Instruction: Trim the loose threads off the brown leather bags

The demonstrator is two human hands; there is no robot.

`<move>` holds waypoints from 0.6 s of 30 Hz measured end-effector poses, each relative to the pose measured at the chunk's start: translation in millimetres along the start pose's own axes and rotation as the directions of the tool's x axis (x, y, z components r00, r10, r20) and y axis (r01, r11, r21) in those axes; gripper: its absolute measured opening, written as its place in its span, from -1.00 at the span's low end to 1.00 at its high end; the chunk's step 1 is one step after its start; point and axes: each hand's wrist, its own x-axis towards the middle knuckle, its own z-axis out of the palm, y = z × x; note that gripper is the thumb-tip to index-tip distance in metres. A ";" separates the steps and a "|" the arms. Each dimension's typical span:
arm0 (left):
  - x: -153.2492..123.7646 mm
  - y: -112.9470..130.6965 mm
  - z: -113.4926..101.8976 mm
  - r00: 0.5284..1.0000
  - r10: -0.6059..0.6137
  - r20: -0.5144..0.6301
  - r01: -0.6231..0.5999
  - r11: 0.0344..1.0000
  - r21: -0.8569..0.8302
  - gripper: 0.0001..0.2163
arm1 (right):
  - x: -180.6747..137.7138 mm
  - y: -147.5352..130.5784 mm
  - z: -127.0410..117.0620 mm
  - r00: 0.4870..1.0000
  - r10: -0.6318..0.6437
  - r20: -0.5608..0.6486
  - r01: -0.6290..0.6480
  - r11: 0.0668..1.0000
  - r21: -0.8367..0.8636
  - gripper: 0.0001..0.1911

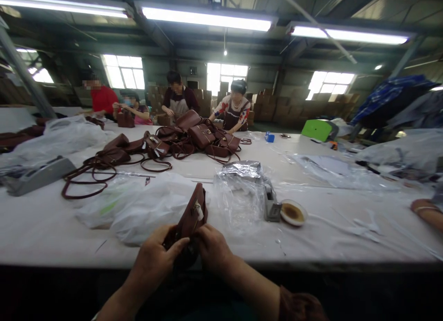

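A small brown handbag (192,211) with a white tag is held upright at the near edge of the table. My left hand (158,251) is closed round its left side, the thumb lying along the lower part. On the other side, the fingers of my right hand (213,248) are bent and pinched against the bag's lower right edge. Something dark hangs below the bag between my hands; I cannot make out what it is. Just beyond lies a heap of similar brown bags (202,135) with long straps.
White plastic bags (148,205) lie left of the held bag. A clear plastic packet (238,191), a grey tape dispenser (272,205) and a round dish (293,213) stand to the right. Several co-workers are across the table; another person's arm (429,211) reaches in at right.
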 end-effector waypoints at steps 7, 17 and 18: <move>-14.3 4.6 -15.3 0.993 -0.078 0.089 0.070 0.993 0.092 -0.75 | -6.6 -36.9 -15.1 0.991 -0.059 -0.122 0.082 0.979 0.185 -0.78; -20.6 -4.0 20.7 0.762 -0.529 0.373 0.602 0.366 -0.710 -0.64 | -15.7 -45.1 -11.8 0.981 -0.179 -0.072 0.184 0.981 0.065 -0.73; -22.1 -6.4 23.4 0.763 -0.523 0.381 0.590 0.322 -0.740 -0.60 | -17.7 -43.0 -12.1 0.979 -0.193 -0.062 0.197 0.979 0.062 -0.72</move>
